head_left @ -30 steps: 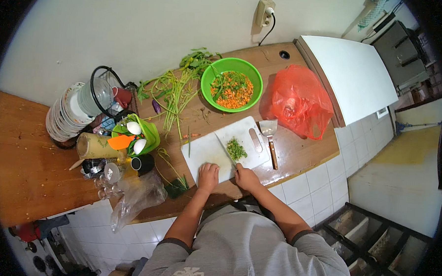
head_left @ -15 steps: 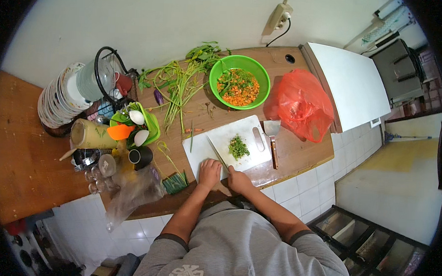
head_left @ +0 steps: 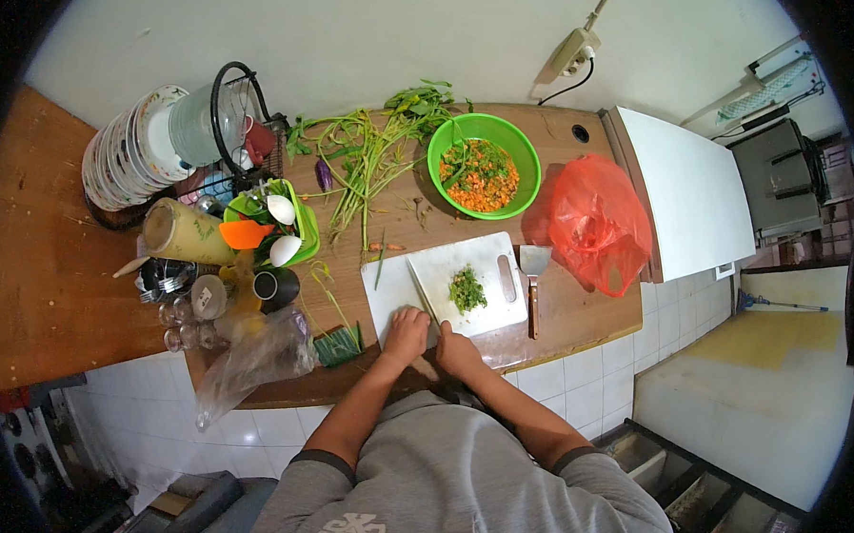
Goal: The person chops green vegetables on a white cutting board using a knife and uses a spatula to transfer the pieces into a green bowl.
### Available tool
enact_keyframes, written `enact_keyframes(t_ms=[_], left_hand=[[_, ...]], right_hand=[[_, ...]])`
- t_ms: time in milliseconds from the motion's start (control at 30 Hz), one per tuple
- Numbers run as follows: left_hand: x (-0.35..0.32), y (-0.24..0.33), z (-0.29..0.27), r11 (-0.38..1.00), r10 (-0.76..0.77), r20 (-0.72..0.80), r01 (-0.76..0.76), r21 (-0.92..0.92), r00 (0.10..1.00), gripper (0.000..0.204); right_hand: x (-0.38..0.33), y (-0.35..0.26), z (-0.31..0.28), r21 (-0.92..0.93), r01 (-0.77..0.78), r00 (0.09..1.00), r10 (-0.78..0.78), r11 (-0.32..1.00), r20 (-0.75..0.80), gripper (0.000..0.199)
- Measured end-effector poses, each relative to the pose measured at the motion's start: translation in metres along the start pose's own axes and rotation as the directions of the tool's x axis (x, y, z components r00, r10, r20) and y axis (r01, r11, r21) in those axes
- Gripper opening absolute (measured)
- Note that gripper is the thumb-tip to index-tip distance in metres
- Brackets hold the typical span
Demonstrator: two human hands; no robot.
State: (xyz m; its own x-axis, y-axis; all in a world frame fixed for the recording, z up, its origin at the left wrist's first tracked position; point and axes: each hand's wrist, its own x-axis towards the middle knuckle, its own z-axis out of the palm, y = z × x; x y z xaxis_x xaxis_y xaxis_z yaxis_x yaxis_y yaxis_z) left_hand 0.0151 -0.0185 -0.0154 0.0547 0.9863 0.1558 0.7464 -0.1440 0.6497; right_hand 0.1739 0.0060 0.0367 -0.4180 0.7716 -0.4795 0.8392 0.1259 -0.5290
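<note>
A white cutting board [head_left: 397,303] lies at the near edge of the wooden table. My right hand [head_left: 457,352] grips the handle of a knife [head_left: 420,283], its blade lying across the board and pointing away to the left. Just left of the blade, my left hand [head_left: 408,332] rests on the board's near part with fingers curled together; whatever may be under them is hidden. A small heap of chopped greens [head_left: 467,290] sits on the board right of the blade. A thin green stalk [head_left: 380,264] lies over the board's left edge.
Beyond the board stand a green bowl [head_left: 533,181] of chopped orange and green food and a red plastic bag [head_left: 596,217]. A wooden-handled metal turner [head_left: 534,295] lies right of the board. Leafy stems [head_left: 364,173], a dish rack [head_left: 228,129] and a clear bag [head_left: 256,359] are leftward.
The view has shifted a little, so the table sits slightly lower and farther right in the picture. Both hands and the knife stay in nearly the same place on the board.
</note>
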Motion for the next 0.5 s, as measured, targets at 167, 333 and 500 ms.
enact_keyframes(t_ms=[167, 333, 500], left_hand=[[0.005, 0.0, 0.006, 0.999, -0.013, 0.012, 0.013, 0.033, 1.0, 0.007], [0.003, -0.003, 0.007, 0.998, -0.049, 0.048, 0.047, 0.049, 0.998, 0.007], [0.004, 0.001, 0.01, 0.998, -0.045, 0.013, 0.045, 0.033, 0.999, 0.007]], right_hand=[[0.017, 0.0, 0.002, 0.084, 0.064, 0.992, -0.055, 0.994, -0.111, 0.021], [0.007, 0.0, 0.0, 0.045, 0.068, 0.997, -0.066, 0.997, -0.04, 0.022], [0.003, 0.004, 0.007, 0.063, 0.019, 1.0, -0.018, 0.998, -0.021, 0.026]])
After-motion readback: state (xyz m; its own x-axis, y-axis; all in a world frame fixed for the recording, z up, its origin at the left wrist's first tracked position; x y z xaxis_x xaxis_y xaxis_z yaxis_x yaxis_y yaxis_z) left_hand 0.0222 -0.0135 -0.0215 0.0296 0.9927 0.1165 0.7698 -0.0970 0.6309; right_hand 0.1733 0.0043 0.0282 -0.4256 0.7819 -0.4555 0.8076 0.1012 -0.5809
